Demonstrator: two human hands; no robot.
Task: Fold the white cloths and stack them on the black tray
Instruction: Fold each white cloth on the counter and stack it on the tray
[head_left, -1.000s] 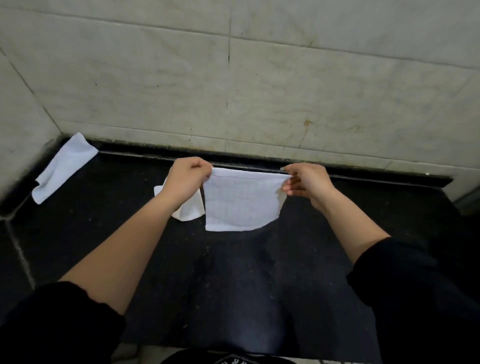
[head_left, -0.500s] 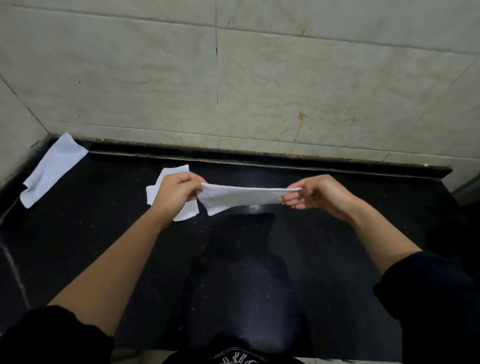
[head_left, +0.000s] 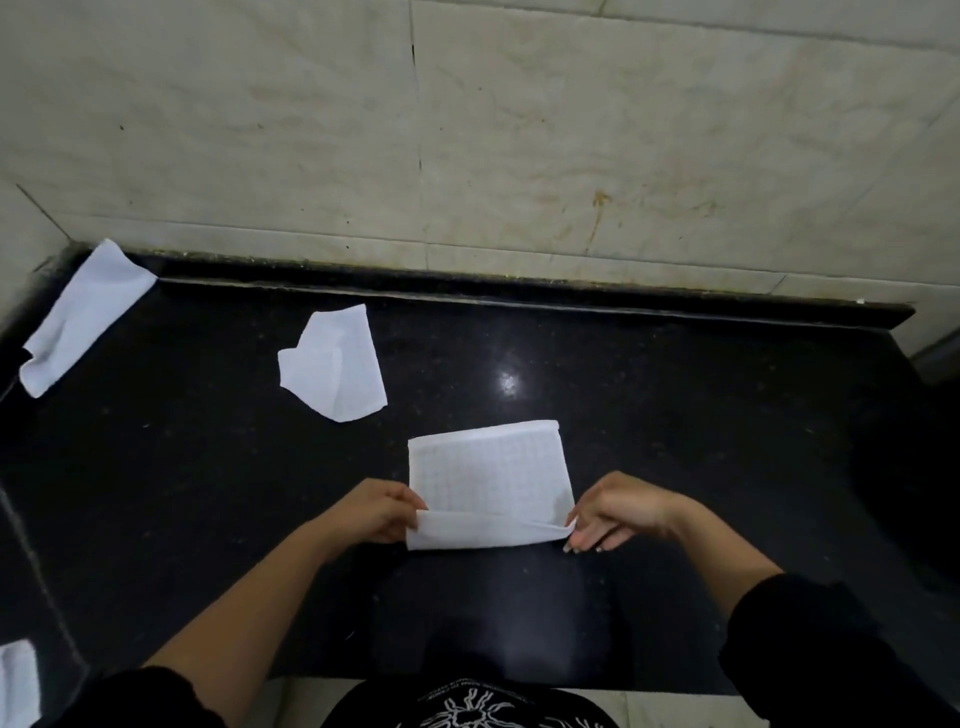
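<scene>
Lying flat on the glossy black stone surface (head_left: 675, 415), the square white waffle-textured cloth (head_left: 488, 478) is just in front of the person, and its near edge is turned up over itself. The left hand (head_left: 379, 512) pinches the near left corner of this fold, and the right hand (head_left: 618, 512) pinches the near right corner. A crumpled white cloth (head_left: 332, 364) lies farther to the left. A long white cloth (head_left: 83, 317) rests in the far left corner against the pale tiled wall (head_left: 571, 130).

Before you: wall (head_left: 519, 130), pale marble tiles, thin dark joints, one rust-brown stain (head_left: 600, 200) right of centre. Below it: counter (head_left: 701, 441), black polished stone, raised back lip (head_left: 571, 297). One glare spot (head_left: 506, 382) on the stone. At your left: side wall (head_left: 21, 244), same tile.
</scene>
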